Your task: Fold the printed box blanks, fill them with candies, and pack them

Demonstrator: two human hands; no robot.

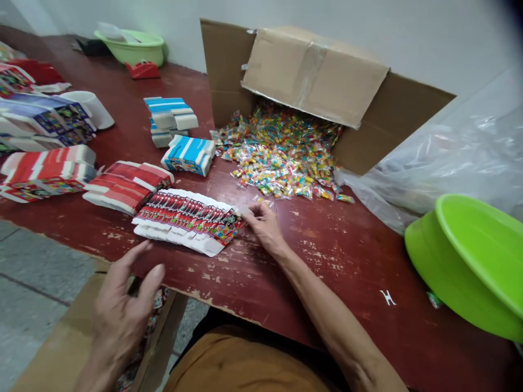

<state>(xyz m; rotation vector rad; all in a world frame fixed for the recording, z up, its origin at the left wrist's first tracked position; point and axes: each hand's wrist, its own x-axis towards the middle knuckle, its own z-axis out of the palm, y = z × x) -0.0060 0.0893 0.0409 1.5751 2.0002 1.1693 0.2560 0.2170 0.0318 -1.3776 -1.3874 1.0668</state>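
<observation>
A fanned row of flat printed red cartons (186, 218) with white flaps lies near the table's front edge. At its right end my right hand (263, 224) pinches the pale flap of the nearest carton between thumb and fingers. Just beyond those fingertips is a small clear-wrapped candy packet (265, 202). My left hand (122, 305) is held in front of the table edge, left of the row's near side, with thumb and fingers apart and nothing in it. A heap of wrapped colourful candies (281, 158) spills onto the table behind the row.
The candies come from a tipped cardboard box (318, 71). Stacks of red cartons (128, 182) and blue cartons (190, 152) stand left. A green basin (461, 256) and plastic sheeting (441, 163) are on the right. Below my left hand is an open floor box (61, 337).
</observation>
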